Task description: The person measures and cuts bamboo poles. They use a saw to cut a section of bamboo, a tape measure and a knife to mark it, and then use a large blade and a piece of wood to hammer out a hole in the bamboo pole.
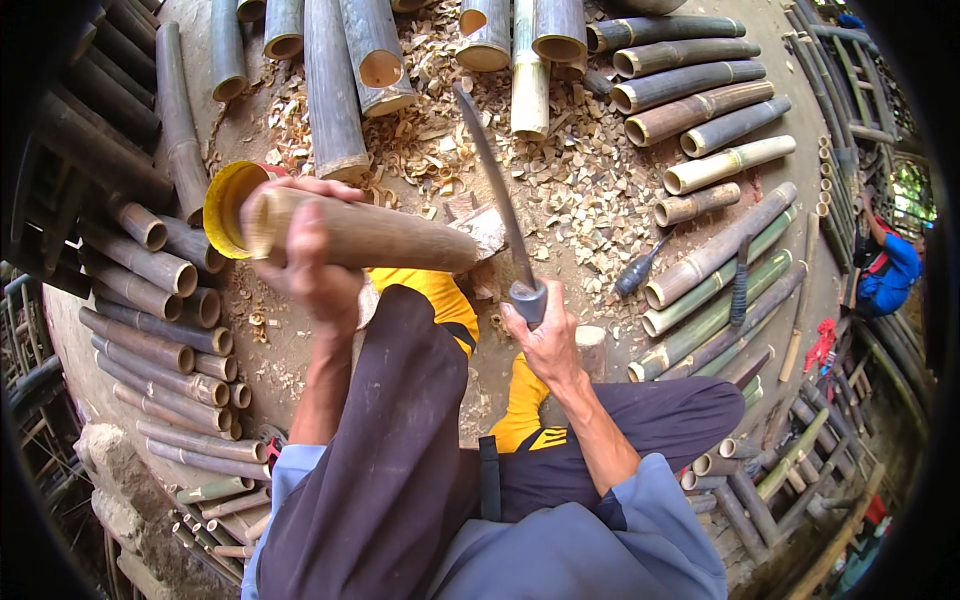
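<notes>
My left hand [308, 262] grips a short brown bamboo section [380, 238], held nearly level above my raised knee, its far end resting on a small wooden block [487, 228]. My right hand [545, 335] is closed on the grey handle of a long curved blade [492, 180], which points up and away over the wood chips, just right of the bamboo's far end. I sit on the ground in dark trousers and yellow footwear [432, 292].
Cut bamboo poles lie all around: a stack at left [160, 340], thick tubes at top [335, 90], a row at right [700, 110]. Wood chips [570, 190] cover the ground. A black-handled tool [640, 270] lies right. A yellow container [226, 205] sits behind the bamboo. A person in blue [888, 272] is far right.
</notes>
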Demonstrator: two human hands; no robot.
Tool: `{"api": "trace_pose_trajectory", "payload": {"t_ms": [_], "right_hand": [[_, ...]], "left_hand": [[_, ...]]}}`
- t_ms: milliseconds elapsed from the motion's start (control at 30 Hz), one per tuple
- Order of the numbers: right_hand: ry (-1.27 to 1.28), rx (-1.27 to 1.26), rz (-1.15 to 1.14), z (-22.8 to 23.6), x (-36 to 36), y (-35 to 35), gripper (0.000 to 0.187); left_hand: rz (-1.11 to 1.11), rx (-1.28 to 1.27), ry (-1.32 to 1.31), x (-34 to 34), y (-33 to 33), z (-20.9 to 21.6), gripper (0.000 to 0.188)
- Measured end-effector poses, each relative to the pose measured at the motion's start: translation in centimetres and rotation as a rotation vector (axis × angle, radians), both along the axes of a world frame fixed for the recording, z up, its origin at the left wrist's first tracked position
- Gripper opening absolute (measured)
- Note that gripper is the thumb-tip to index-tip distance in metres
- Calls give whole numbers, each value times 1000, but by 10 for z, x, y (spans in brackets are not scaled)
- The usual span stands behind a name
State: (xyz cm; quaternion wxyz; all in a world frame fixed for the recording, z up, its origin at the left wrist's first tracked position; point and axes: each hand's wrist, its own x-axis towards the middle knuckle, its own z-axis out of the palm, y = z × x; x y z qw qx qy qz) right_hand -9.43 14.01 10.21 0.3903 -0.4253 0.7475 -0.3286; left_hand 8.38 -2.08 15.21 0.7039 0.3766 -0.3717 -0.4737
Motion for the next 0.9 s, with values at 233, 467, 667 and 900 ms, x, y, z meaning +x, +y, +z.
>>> {"api": "trace_pose_trajectory", "payload": {"t_ms": [233,467,667,900], "right_hand": [[61,-412,55,29,17,-27,42],[-5,105,146,-47,-1,-22,35],[111,-390,20,40,12,-39,34],[-8,119,116,-27,-3,-21,36]], "left_hand": [[43,56,26,5,-1,-14,36],[-51,23,71,7,-6,-21,36],[-177,-11,189,17,1,-31,43],[-331,-65,-2,-4,6,-17,50]]}}
